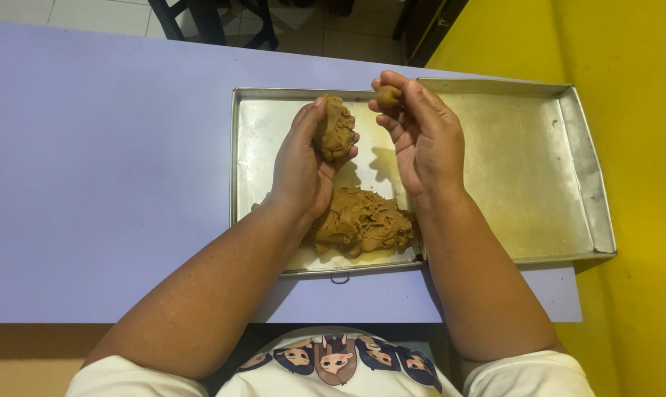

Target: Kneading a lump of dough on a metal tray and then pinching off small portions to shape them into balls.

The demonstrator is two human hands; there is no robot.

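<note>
— Starting nearest the person: what sits at the front edge of the baking tray (579,158)?

— A big mound of brown dough (362,223) lies in the tray's near left corner, just behind the near rim. The left wrist crosses its left side and hides part of it.

— And above that?

— The left hand (300,165) hovers over the tray's left half, fingers curled around a lump of dough (334,131) that stands roughly upright, long axis running from near to far. Just to its right, the right hand (425,136) pinches a small dough ball (389,94) between thumb and fingertips, up near the tray's far rim.

— So how do the two pieces lie?

— The ball sits right of and slightly beyond the lump, close but apart. The right hand alone holds it; the tray's whole right half is bare metal beside that hand.

— Anything unclear?

— The left palm covers the lump's back, so its full size cannot be told. The lilac bench (105,169) carries the tray; chair legs (208,22) beyond are cut off.
</note>
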